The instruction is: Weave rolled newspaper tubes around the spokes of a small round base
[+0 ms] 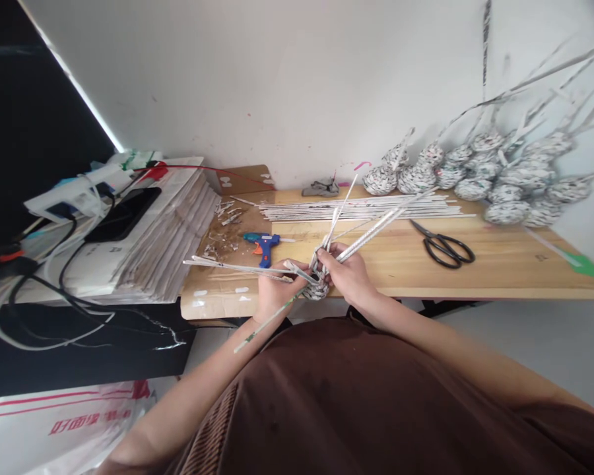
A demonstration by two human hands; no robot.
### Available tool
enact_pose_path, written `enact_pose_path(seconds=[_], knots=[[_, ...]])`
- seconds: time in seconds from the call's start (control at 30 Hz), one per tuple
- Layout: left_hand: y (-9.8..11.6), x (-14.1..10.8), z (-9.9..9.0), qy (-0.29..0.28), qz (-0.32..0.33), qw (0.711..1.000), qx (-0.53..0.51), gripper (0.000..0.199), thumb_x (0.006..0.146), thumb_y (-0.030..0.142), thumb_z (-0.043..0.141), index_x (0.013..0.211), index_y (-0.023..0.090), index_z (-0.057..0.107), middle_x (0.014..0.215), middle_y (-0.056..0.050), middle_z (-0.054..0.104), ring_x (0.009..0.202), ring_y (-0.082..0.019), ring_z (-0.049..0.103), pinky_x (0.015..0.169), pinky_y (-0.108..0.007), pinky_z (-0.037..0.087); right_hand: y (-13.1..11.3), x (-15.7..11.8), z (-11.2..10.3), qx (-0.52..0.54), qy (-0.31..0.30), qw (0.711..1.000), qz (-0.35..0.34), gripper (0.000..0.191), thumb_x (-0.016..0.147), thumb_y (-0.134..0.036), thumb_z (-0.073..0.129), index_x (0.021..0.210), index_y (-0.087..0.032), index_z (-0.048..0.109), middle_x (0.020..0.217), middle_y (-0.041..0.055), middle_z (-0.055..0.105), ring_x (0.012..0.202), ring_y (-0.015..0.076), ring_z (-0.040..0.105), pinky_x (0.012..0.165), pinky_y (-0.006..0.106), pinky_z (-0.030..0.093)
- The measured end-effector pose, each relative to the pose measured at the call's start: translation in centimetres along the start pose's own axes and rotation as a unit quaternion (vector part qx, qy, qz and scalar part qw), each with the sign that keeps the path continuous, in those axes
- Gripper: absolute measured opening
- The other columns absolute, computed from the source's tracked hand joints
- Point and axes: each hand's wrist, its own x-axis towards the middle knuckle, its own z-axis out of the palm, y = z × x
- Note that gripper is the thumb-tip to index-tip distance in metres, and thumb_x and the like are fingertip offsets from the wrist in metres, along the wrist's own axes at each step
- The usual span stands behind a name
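A small woven paper piece (316, 289) is held between both hands near the front edge of the table, with long white paper strips sticking out of it in several directions. My left hand (278, 289) is closed round its left side, and strips pass over the fingers. On the right side my right hand (345, 270) pinches the piece at the base of the upright strips, thumb on top. One strip with green marks (262, 332) hangs down to the lower left across my left wrist.
Behind the hands lies a row of paper rods (366, 208). A blue glue gun (264, 247) is left of centre, black scissors (445, 247) at right. Woven gourd shapes (507, 175) stand by the wall. A paper stack (163, 231) with cables and a phone (125, 214) is at left.
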Motion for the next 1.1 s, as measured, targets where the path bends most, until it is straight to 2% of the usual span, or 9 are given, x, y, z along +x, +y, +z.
enact_pose_path(seconds=[0.07, 0.23, 0.33, 0.5, 0.63, 0.73, 0.83, 0.93, 1.1], knots=[[-0.2, 0.0, 0.1, -0.005, 0.004, 1.000, 0.005, 0.019, 0.074, 0.033, 0.078, 0.081, 0.016, 0.077, 0.078, -0.004, 0.076, 0.069, -0.016, 0.069, 0.067, -0.024, 0.053, -0.1, 0.2, 0.0, 0.034, 0.011, 0.999, 0.006, 0.026, 0.078, -0.047, 0.069, 0.079, -0.022, 0.062, 0.059, -0.0053, 0.061, 0.044, 0.0120, 0.053, 0.042, 0.024, 0.043], [-0.6, 0.1, 0.0, -0.021, 0.032, 0.999, 0.021, 0.017, 0.076, 0.031, 0.077, 0.084, 0.017, 0.078, 0.082, -0.006, 0.077, 0.074, -0.018, 0.071, 0.071, -0.027, 0.055, -1.4, 1.2, -0.1, 0.091, 0.067, 0.991, -0.069, 0.019, 0.066, -0.028, 0.073, 0.083, -0.021, 0.069, 0.074, -0.0031, 0.065, 0.063, 0.0121, 0.059, 0.058, 0.024, 0.049], [-0.5, 0.0, -0.1, -0.027, 0.038, 0.998, 0.032, 0.015, 0.078, 0.032, 0.076, 0.082, 0.017, 0.077, 0.080, -0.006, 0.077, 0.074, -0.018, 0.071, 0.069, -0.026, 0.054, -2.5, 1.7, -0.3, 0.114, 0.076, 0.987, -0.083, 0.023, 0.067, -0.027, 0.072, 0.089, -0.021, 0.069, 0.076, -0.0037, 0.065, 0.059, 0.0109, 0.056, 0.057, 0.026, 0.050], [0.2, 0.0, -0.2, -0.026, 0.058, 0.997, 0.051, 0.012, 0.078, 0.029, 0.075, 0.078, 0.017, 0.076, 0.077, -0.006, 0.076, 0.072, -0.018, 0.071, 0.068, -0.027, 0.054, -3.8, 1.7, -0.8, 0.160, 0.072, 0.985, 0.002, 0.036, 0.065, -0.042, 0.081, 0.086, -0.021, 0.061, 0.073, -0.0047, 0.062, 0.050, 0.0103, 0.057, 0.047, 0.025, 0.046], [0.7, 0.0, 0.0, -0.003, 0.070, 0.995, 0.070, 0.006, 0.077, 0.024, 0.073, 0.076, 0.019, 0.075, 0.076, -0.005, 0.077, 0.071, -0.017, 0.070, 0.071, -0.027, 0.055, -3.8, 0.6, -1.3, 0.188, 0.025, 0.981, 0.040, 0.034, 0.066, -0.040, 0.080, 0.083, -0.021, 0.059, 0.074, -0.0034, 0.062, 0.059, 0.0150, 0.067, 0.051, 0.025, 0.049], [0.7, -0.1, 0.1, 0.007, 0.061, 0.994, 0.091, 0.005, 0.077, 0.023, 0.072, 0.074, 0.020, 0.074, 0.075, -0.004, 0.076, 0.070, -0.017, 0.070, 0.071, -0.027, 0.055, -2.7, -1.0, -2.0, 0.130, -0.015, 0.991, -0.016, 0.019, 0.073, -0.033, 0.073, 0.082, -0.021, 0.062, 0.081, 0.0008, 0.067, 0.075, 0.0189, 0.070, 0.062, 0.029, 0.054], [0.8, -0.2, 0.2, 0.011, 0.059, 0.994, 0.088, 0.005, 0.078, 0.022, 0.071, 0.075, 0.020, 0.074, 0.076, -0.003, 0.076, 0.070, -0.016, 0.070, 0.069, -0.025, 0.055, -1.3, -2.7, -3.0, -0.018, -0.101, 0.989, -0.104, 0.012, 0.080, -0.030, 0.070, 0.086, -0.021, 0.067, 0.084, 0.0031, 0.071, 0.080, 0.0193, 0.069, 0.073, 0.034, 0.057], [0.9, -0.4, 0.3, 0.017, 0.071, 0.992, 0.102, 0.005, 0.078, 0.019, 0.069, 0.076, 0.020, 0.074, 0.077, -0.002, 0.076, 0.071, -0.016, 0.070, 0.069, -0.025, 0.055, -0.6, -3.6, -3.7, -0.153, -0.149, 0.955, -0.207, 0.021, 0.082, -0.020, 0.065, 0.102, -0.021, 0.070, 0.100, 0.0071, 0.074, 0.094, 0.0225, 0.070, 0.084, 0.039, 0.058], [1.4, -0.4, -0.2, 0.002, 0.125, 0.980, 0.158, 0.007, 0.080, 0.016, 0.070, 0.078, 0.020, 0.075, 0.079, -0.004, 0.077, 0.076, -0.017, 0.071, 0.077, -0.027, 0.055, -0.5, -3.4, -4.2, -0.252, -0.143, 0.909, -0.299, 0.034, 0.085, -0.009, 0.054, 0.109, -0.023, 0.073, 0.105, 0.0071, 0.077, 0.107, 0.0242, 0.071, 0.095, 0.042, 0.057]])
